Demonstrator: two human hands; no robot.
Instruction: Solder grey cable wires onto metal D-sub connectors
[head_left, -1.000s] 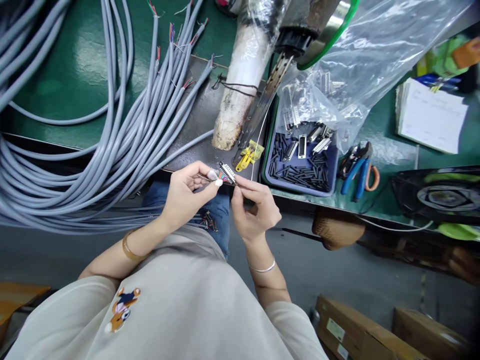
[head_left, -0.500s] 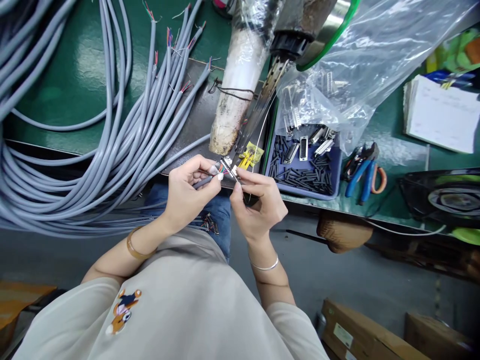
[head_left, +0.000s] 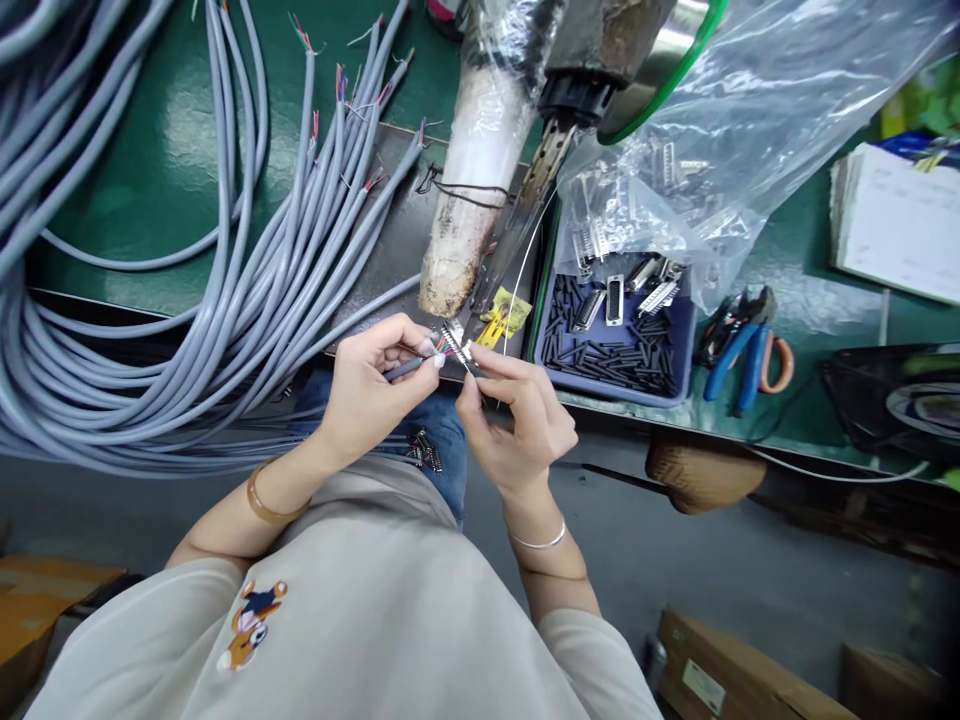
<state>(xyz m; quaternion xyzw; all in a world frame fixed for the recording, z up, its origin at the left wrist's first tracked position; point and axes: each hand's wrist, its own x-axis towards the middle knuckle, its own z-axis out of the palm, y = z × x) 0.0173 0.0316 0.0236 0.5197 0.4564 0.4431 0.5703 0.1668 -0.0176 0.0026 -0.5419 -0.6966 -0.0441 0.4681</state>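
My left hand point(head_left: 379, 385) is closed in a pinch on a grey cable point(head_left: 405, 367), whose stripped end shows small coloured wires point(head_left: 447, 345). Those wires reach a metal multi-pin connector point(head_left: 455, 340) between my two hands; whether they are joined to it is too small to tell. My right hand point(head_left: 521, 410) is closed, thumb and fingertips at the connector's right end. Just above the hands is the lower end of a soldering iron point(head_left: 525, 195) with a perforated metal shaft. A thin white wire point(head_left: 521, 285) runs down beside my right fingers.
Many grey cables point(head_left: 247, 290) cover the left side. A wrapped white tube point(head_left: 457, 220) hangs above my hands. To the right stand a blue tray point(head_left: 611, 392) of black sleeves and connectors, a plastic bag point(head_left: 720, 110), pliers point(head_left: 739, 360) and a paper stack point(head_left: 900, 220). Yellow tweezers point(head_left: 495, 325) lie close by.
The view has shifted slightly, so the tray and pliers appear farther right. My right fingertips have moved slightly at the connector. My left hand keeps its hold on the cable.
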